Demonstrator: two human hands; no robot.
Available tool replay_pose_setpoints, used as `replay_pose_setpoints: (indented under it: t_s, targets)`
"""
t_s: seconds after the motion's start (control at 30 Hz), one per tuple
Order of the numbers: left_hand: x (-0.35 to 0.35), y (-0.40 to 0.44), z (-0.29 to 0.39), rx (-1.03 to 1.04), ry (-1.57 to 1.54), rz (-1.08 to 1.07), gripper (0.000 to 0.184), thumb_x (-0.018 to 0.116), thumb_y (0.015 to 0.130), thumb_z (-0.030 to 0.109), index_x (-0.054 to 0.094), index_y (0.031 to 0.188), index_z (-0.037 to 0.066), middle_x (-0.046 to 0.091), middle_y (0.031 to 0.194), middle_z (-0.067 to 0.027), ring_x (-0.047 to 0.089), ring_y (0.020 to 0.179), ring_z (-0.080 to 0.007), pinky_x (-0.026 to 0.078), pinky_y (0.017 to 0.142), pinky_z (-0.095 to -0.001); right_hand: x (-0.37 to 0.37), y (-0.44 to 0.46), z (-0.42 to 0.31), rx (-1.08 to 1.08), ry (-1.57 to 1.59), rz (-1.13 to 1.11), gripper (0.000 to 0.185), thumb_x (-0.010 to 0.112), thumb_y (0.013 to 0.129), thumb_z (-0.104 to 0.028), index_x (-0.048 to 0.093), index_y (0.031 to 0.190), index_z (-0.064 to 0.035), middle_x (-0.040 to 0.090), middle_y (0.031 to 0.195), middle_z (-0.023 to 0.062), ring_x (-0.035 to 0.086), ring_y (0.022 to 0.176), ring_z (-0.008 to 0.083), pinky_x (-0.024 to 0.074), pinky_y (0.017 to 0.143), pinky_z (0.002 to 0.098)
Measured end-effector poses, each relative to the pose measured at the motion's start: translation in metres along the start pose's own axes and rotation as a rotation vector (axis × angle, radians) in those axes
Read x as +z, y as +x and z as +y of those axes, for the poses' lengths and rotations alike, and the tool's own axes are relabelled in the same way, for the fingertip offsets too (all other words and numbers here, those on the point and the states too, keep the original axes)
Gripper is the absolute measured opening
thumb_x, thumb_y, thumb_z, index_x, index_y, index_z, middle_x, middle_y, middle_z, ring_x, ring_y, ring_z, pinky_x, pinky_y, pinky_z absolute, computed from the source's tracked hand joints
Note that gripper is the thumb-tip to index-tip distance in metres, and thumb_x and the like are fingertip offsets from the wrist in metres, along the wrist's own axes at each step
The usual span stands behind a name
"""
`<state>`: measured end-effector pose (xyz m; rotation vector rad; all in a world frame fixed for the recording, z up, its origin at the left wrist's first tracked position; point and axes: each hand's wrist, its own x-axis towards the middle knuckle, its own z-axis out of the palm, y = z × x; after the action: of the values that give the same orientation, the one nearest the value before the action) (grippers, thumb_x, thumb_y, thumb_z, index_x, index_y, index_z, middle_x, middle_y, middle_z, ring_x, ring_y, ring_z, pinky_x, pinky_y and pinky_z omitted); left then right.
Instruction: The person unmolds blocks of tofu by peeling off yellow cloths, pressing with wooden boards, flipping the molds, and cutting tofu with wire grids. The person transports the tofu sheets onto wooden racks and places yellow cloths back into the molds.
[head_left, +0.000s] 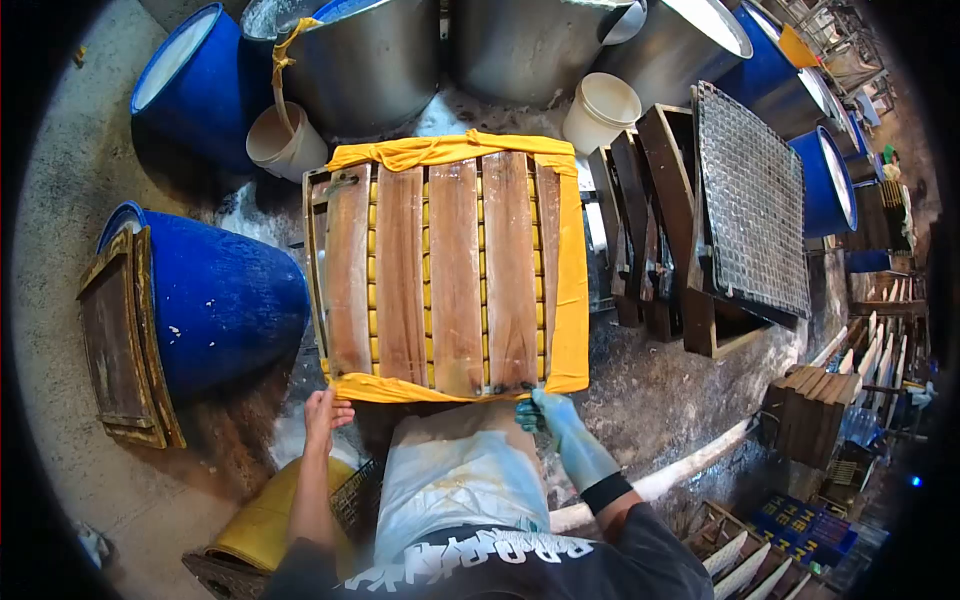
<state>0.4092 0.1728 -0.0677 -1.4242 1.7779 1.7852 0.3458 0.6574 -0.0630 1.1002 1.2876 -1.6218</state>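
Observation:
A wooden slatted frame lies flat in front of me, with dark wet planks and yellow strips showing in the gaps. Yellow cloth is wrapped along its far, right and near edges. At the near left corner, my bare left hand is closed on the cloth's edge. My right hand, in a bluish-green glove, grips the cloth at the near right corner. The undersides of both grips are hidden.
Blue barrels and steel drums surround the frame, with white buckets between. Crates with a woven grid panel lean at right. Wooden frames lean at left. A yellow barrel lies near my left arm.

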Motion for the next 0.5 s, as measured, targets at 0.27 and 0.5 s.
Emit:
replay_pose_setpoints:
  t_s: [0.27, 0.5]
  targets:
    - [-0.078, -0.012, -0.137, -0.364, 0.044, 0.002, 0.03, 0.062, 0.098, 0.02, 0.054, 0.123, 0.007, 0.071, 0.093, -0.0123, 0.071, 0.061, -0.0233, 0.058, 0.049, -0.036, -0.232, -0.015, -0.036, -0.359, -0.142, 0.805, 0.024, 0.058, 0.099, -0.027, 0.067, 0.094, -0.0049, 0.065, 0.071, 0.0075, 0.055, 0.047, 0.0178, 0.0456, 0.042, 0.0365]
    - [-0.082, 0.015, -0.089, -0.131, 0.013, -0.064, 0.041, 0.062, 0.102, 0.022, 0.048, 0.139, 0.011, 0.07, 0.104, -0.0095, 0.072, 0.07, -0.0186, 0.054, 0.052, -0.0281, -0.044, -0.023, -0.064, -0.837, -0.883, 0.826, 0.048, 0.075, 0.085, -0.029, 0.067, 0.126, -0.0047, 0.071, 0.12, 0.0181, 0.071, 0.106, 0.0317, 0.0551, 0.095, 0.0419]
